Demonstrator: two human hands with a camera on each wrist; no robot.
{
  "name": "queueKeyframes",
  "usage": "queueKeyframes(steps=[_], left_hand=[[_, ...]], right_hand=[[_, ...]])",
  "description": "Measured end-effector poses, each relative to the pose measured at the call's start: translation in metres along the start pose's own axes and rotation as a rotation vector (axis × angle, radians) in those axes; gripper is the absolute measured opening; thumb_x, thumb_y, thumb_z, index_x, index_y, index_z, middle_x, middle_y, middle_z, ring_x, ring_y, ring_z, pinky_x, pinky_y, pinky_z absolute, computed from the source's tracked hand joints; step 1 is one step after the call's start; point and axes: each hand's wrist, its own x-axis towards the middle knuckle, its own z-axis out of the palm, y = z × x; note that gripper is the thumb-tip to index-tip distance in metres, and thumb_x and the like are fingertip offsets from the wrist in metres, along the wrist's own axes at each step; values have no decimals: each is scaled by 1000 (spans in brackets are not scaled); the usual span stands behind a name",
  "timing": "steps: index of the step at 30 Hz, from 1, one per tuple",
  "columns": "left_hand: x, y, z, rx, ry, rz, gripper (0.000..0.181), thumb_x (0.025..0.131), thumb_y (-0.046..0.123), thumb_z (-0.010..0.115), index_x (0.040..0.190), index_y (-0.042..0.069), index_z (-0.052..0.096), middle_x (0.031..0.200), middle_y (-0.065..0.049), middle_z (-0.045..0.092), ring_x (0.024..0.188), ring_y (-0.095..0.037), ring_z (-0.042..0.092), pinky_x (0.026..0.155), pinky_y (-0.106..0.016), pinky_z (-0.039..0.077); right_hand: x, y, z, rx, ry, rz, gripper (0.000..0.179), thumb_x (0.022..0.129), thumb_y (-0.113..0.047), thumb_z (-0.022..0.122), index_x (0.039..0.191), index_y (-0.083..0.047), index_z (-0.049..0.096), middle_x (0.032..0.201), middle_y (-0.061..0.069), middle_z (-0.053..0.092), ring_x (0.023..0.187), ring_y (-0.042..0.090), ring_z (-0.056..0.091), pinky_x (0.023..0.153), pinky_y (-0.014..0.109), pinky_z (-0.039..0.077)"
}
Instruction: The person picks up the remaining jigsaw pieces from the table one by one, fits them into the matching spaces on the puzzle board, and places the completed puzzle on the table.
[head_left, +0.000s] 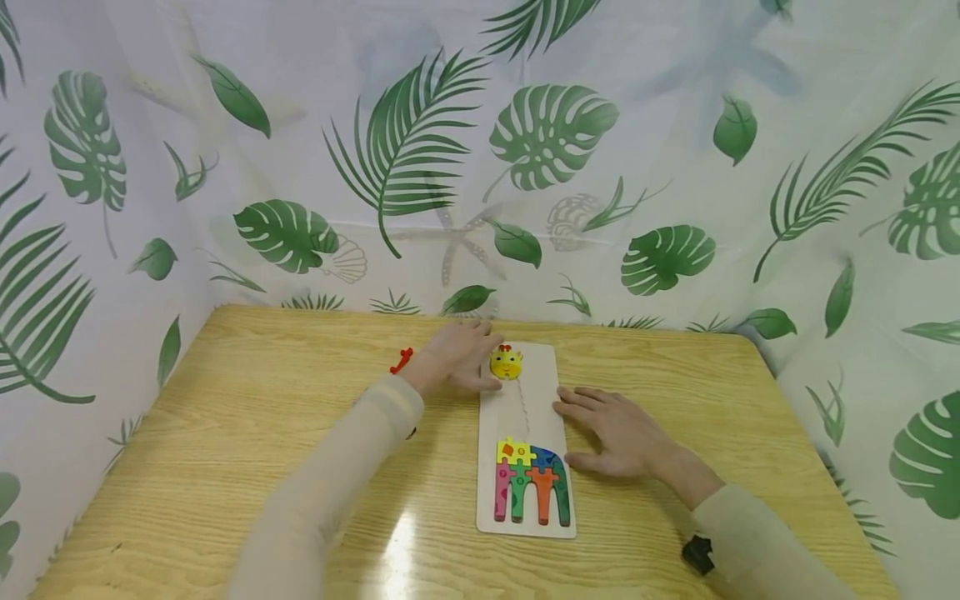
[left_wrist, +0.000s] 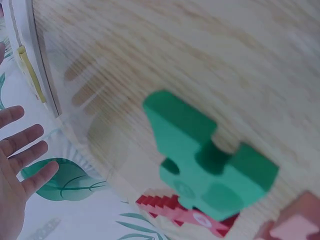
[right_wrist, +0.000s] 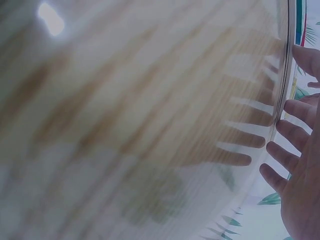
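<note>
The head view shows a giraffe jigsaw board (head_left: 542,379) on the wood-grain table (head_left: 247,467), its long sides running between the two hands. The yellow giraffe head (head_left: 506,364) sits near the far end and the interlocked body and leg pieces (head_left: 521,473) near the close end, apparently because each belongs to its own stretch of the outline; between them the neck outline (head_left: 527,410) is unfilled.

The left hand (head_left: 459,357) lies at the upper left edge, beside the giraffe head, its fingers extended and released, grasping nothing. The right hand (head_left: 621,433) lies flat at the right edge, fingers spread and likewise released; the pair seems placed to steady or square the board, though exact contact is hard to tell.

A red piece (head_left: 402,360) lies left of the left hand. The left wrist view shows a green puzzle piece (left_wrist: 227,187), a red zigzag-edged piece (left_wrist: 162,206) and a pink piece (left_wrist: 299,225) near one another, probably kept off the board so its surface stays accessible.
</note>
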Motion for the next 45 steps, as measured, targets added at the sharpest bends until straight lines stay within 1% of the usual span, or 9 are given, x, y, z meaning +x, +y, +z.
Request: queueKeyframes(steps=[4, 7, 14, 22, 26, 33, 37, 39, 45], left_hand=[[-6, -2, -3, 3, -3, 6, 89, 95, 73, 55, 162, 17, 41, 168, -14, 43, 155, -33, 44, 128, -52, 37], [-11, -4, -4, 9, -3, 11, 89, 95, 74, 55, 161, 16, 43, 166, -13, 45, 154, -33, 44, 128, -51, 36], [-23, -10, -6, 27, 3, 24, 88, 94, 75, 54, 159, 15, 45, 158, -13, 52, 147, -32, 51, 119, -48, 47], [-36, -16, -12, -39, 5, 34, 88, 95, 72, 54, 161, 14, 43, 164, -18, 46, 153, -38, 45, 123, -52, 43], [-41, -19, -15, -63, 7, 21, 89, 95, 72, 54, 161, 14, 42, 164, -18, 45, 153, -38, 44, 124, -54, 42], [-50, -31, -22, -115, 79, -12, 89, 95, 70, 57, 161, 12, 43, 161, -19, 49, 146, -40, 51, 118, -56, 47], [-58, -38, -26, -140, 85, -32, 89, 95, 69, 58, 162, 12, 41, 160, -19, 49, 147, -40, 50, 119, -56, 46], [-63, -41, -28, -134, 87, -42, 89, 95, 69, 58, 162, 12, 41, 161, -19, 49, 148, -41, 49, 120, -56, 45], [-80, -49, -32, -119, 117, -45, 90, 95, 72, 54, 160, 11, 44, 153, -20, 56, 140, -39, 56, 116, -55, 49]], right_hand=[[0, 0, 0, 4, 4, -1, 78, 94, -64, 61, 157, -21, 51, 168, 7, 45, 153, 38, 45, 120, 66, 39], [0, 1, 0, 7, 4, -4, 78, 94, -64, 61, 157, -21, 51, 168, 7, 44, 153, 38, 44, 121, 65, 39], [-1, 1, -1, 12, 16, -15, 78, 94, -64, 62, 157, -20, 51, 168, 7, 45, 153, 38, 45, 120, 65, 39], [-2, 0, -1, -3, 37, -34, 77, 94, -63, 63, 156, -18, 53, 166, 9, 48, 150, 40, 48, 118, 66, 42], [-1, 0, -1, 0, 31, -29, 77, 94, -63, 62, 156, -19, 53, 166, 9, 48, 151, 40, 47, 119, 66, 41], [-1, 1, 0, 6, 20, -15, 78, 94, -64, 62, 157, -20, 52, 167, 8, 46, 152, 39, 46, 120, 65, 40], [-1, 3, 2, 5, 13, -15, 79, 94, -66, 61, 157, -21, 51, 168, 6, 45, 153, 37, 45, 121, 64, 39], [-1, 3, 3, 8, 13, -15, 78, 94, -66, 61, 157, -21, 51, 168, 6, 45, 154, 37, 45, 121, 65, 39], [-1, 1, 1, 18, 13, -15, 78, 94, -65, 62, 157, -20, 51, 168, 6, 45, 153, 37, 45, 121, 65, 39]])
